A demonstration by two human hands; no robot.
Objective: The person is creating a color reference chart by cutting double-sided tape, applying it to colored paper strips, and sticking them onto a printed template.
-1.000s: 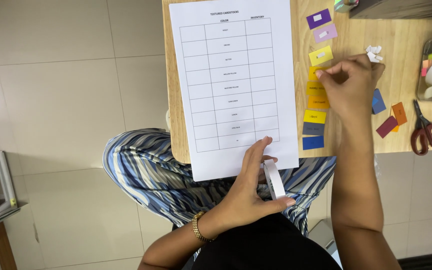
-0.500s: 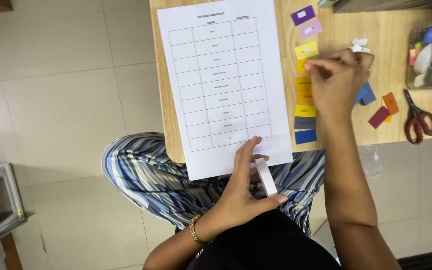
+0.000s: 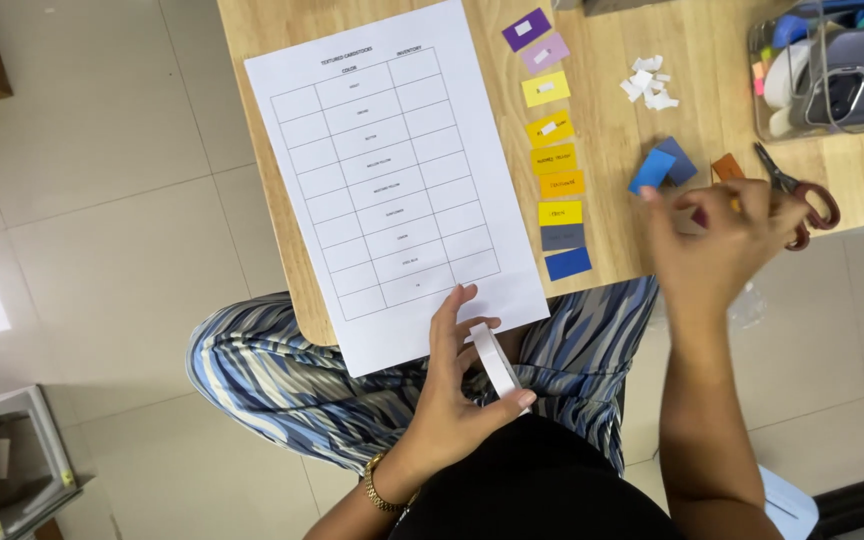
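Note:
My left hand (image 3: 457, 385) rests at the table's near edge on the bottom of a white printed sheet with a table grid (image 3: 392, 180), and it holds a white strip of tape (image 3: 497, 365) between thumb and fingers. My right hand (image 3: 717, 245) is blurred, just left of the red-handled scissors (image 3: 802, 195) and below two blue cards (image 3: 657, 165). A dark red patch shows between its fingers; whether it grips a card is unclear. A column of coloured cards (image 3: 555, 160) runs from purple to blue beside the sheet.
The wooden table (image 3: 612, 110) also carries a pile of white paper scraps (image 3: 649, 82), an orange-brown card (image 3: 727, 165) and a clear tray of supplies (image 3: 832, 70) at the far right. Striped trousers (image 3: 282, 390) show below. A shelf unit (image 3: 2, 470) stands on the floor at lower left.
My right hand has left the column of cards and swung right and nearer, to beside the scissors. The left hand stays put with the tape strip. The view has shifted.

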